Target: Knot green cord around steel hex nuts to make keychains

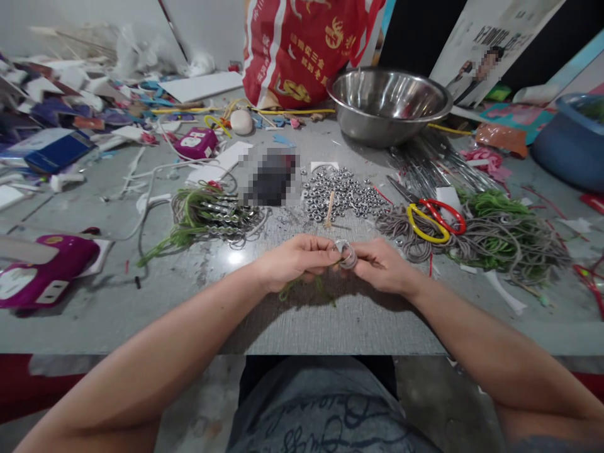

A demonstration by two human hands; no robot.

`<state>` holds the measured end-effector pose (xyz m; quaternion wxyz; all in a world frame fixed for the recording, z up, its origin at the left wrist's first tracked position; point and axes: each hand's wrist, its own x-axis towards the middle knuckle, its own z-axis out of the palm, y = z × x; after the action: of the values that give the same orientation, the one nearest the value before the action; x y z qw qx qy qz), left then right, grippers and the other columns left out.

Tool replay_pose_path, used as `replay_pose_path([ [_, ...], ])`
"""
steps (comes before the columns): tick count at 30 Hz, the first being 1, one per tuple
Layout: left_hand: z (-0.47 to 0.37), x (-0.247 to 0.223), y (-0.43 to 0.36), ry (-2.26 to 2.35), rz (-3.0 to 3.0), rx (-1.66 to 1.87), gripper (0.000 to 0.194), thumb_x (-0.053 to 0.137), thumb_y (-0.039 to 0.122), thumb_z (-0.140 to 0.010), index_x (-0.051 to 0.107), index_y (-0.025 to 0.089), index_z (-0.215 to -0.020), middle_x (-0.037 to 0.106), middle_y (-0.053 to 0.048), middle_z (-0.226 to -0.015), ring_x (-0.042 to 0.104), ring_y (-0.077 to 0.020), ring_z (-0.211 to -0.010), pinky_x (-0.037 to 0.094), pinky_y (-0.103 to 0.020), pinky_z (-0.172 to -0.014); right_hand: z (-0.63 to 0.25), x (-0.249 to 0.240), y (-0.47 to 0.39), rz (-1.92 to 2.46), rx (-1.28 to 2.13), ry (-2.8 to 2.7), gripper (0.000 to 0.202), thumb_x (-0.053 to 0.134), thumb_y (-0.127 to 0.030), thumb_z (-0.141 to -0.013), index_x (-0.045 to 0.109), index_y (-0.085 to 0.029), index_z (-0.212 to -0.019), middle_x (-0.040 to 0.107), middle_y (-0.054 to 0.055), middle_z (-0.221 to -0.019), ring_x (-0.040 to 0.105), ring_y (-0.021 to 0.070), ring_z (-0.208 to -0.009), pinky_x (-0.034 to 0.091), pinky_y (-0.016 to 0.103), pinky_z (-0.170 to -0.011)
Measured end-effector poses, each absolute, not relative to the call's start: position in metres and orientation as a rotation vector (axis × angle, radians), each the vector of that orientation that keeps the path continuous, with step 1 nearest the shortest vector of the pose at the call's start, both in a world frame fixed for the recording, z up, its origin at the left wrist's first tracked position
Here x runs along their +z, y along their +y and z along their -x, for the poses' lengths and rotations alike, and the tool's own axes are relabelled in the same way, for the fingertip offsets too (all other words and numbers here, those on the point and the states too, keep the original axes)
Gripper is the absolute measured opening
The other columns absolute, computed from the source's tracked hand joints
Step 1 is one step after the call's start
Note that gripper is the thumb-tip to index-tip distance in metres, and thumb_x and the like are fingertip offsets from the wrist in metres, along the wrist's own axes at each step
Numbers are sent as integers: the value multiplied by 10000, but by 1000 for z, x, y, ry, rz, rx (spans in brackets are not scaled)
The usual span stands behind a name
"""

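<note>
Grey speckled worktop (pixel 141 296) carried everything, with the heap of small shiny steel nuts (pixel 342 192) as the landmark. Just in front of that heap, both hands met: left hand (pixel 295 259) and right hand (pixel 384 267) pinched a small round silver metal ring piece (pixel 346 253) between fingertips, each grip closed narrow on it. Thin green cord (pixel 306 286) trailed under the left hand onto the worktop. Pale wooden stick (pixel 329 209) lay on the nut heap. Right of the heap sat scissors with red and yellow loop handles (pixel 436 220), on a tangle of grey and green cords (pixel 500 236). Left of the heap lay a bundle of green cords with metal parts (pixel 207 214). Behind the heap stood a large stainless steel bowl (pixel 389 104), and left of that a red printed plastic bag (pixel 302 50). Far left of the heap, a magenta plastic case (pixel 44 274) sat at the worktop edge.
</note>
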<state>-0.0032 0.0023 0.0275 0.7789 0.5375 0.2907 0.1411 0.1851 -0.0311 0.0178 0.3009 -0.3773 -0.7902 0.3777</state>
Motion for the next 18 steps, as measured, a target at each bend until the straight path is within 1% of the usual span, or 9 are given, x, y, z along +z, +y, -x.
replay_pose_path([
  [2, 4, 27, 4, 629, -1129, 326, 231, 586, 355, -769, 533, 163, -651, 237, 84, -464, 136, -46, -406, 85, -205, -388, -187, 14, -29, 1082, 779, -2160, 222, 419, -187, -787, 549, -161, -609, 430, -48, -496, 372, 62, -448, 282, 200, -458],
  [4, 5, 26, 6, 624, -1106, 352, 216, 585, 343, -776, 542, 159, -672, 235, 87, -460, 143, -42, -401, 91, -197, -384, -189, 11, -27, 1152, 636, -2186, 248, 424, -225, -807, 564, -156, -615, 429, -43, -491, 373, 64, -446, 270, 206, -466],
  [7, 5, 25, 7, 598, -1108, 390, 216, 599, 344, -769, 542, 153, -687, 297, 82, -444, 198, -38, -394, 125, -189, -382, -191, 9, -25, 1225, 573, -2196, 290, 435, -286, -827, 569, -155, -606, 420, -44, -471, 369, 63, -436, 253, 209, -467],
  [9, 4, 23, 7, 598, -1129, 424, 236, 615, 360, -756, 536, 151, -681, 371, 67, -451, 251, -40, -399, 144, -188, -382, -191, 10, -25, 1245, 659, -2178, 351, 436, -347, -842, 550, -157, -569, 434, -40, -450, 380, 62, -428, 256, 205, -459],
  [12, 2, 20, 6, 617, -1164, 484, 281, 657, 391, -717, 544, 141, -661, 453, 46, -519, 304, -36, -421, 163, -192, -388, -189, 13, -25, 1240, 978, -2099, 443, 449, -468, -841, 536, -155, -539, 500, -24, -448, 426, 65, -420, 289, 191, -434],
  [15, -1, 18, 5, 580, -1164, 501, 309, 690, 401, -689, 565, 122, -642, 458, 41, -589, 279, -17, -433, 151, -194, -394, -185, 14, -26, 1213, 1268, -1979, 456, 521, -550, -777, 582, -150, -565, 525, -24, -461, 466, 70, -418, 332, 185, -416],
  [18, -3, 17, 3, 568, -1089, 526, 324, 714, 397, -664, 556, 118, -620, 439, 44, -621, 257, -8, -435, 122, -198, -391, -183, 13, -28, 1204, 1335, -1864, 437, 583, -558, -725, 625, -148, -579, 524, -29, -455, 472, 69, -408, 345, 187, -407],
])
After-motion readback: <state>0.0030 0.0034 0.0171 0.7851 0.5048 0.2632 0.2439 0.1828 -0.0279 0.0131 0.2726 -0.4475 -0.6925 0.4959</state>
